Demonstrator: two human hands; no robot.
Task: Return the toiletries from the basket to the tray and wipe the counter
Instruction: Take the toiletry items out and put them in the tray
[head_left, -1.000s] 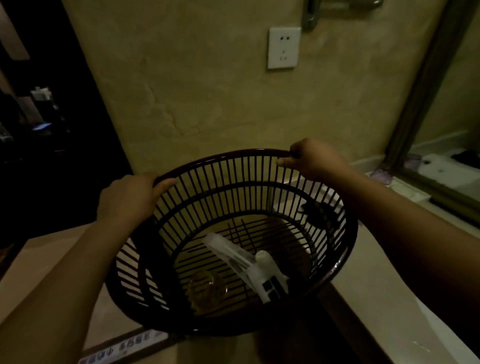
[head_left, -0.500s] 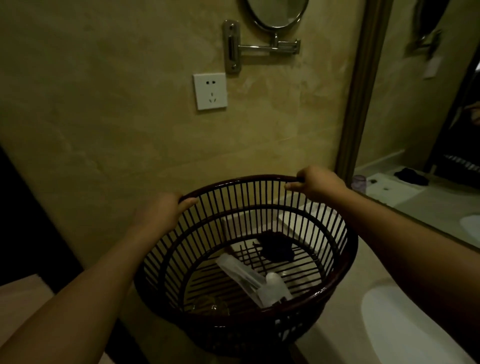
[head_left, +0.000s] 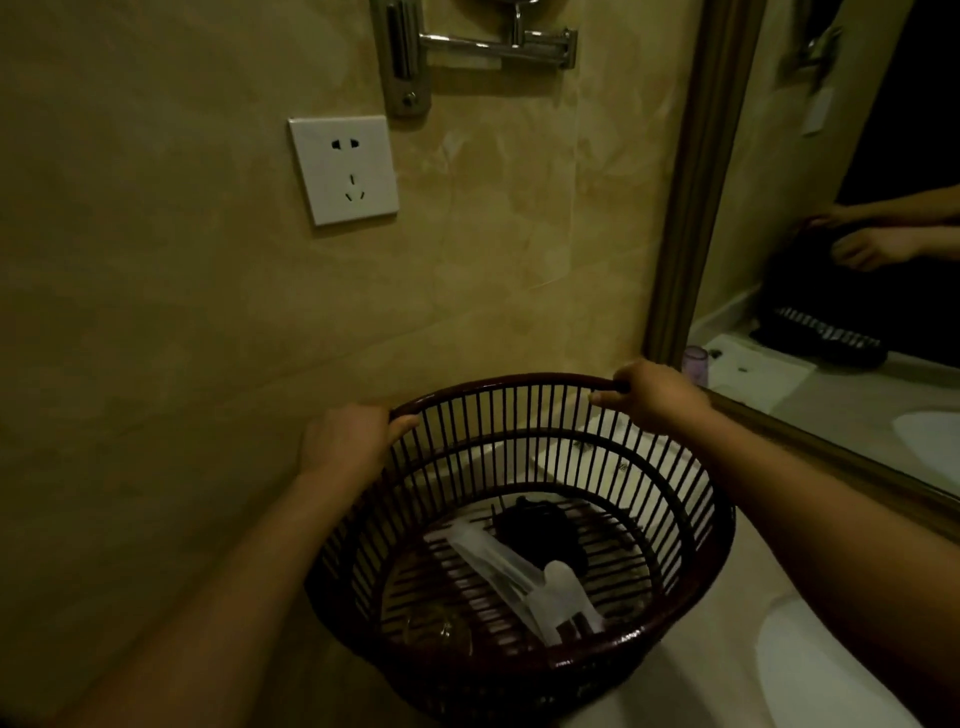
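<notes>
A dark brown slatted basket (head_left: 691, 561) is held over the pale counter (head_left: 691, 670), close to the beige wall. My left hand (head_left: 345, 439) grips its far left rim and my right hand (head_left: 652, 395) grips its far right rim. Inside lie a clear plastic packet with white toiletries (head_left: 524, 577), a dark item (head_left: 540, 530) behind it, and a clear glass (head_left: 436, 626) at the front left. A white tray (head_left: 582, 452) shows through the far slats, against the wall.
A white wall socket (head_left: 344, 169) and a chrome mirror arm (head_left: 467, 49) are on the wall above. A framed mirror (head_left: 831, 260) runs along the right, with a purple cup (head_left: 695, 364) reflected in it. A white sink rim (head_left: 810, 660) lies at the lower right.
The basket has travelled right and forward, from beside the dark doorway to over the counter near the mirror. Both hands keep their hold on the rim.
</notes>
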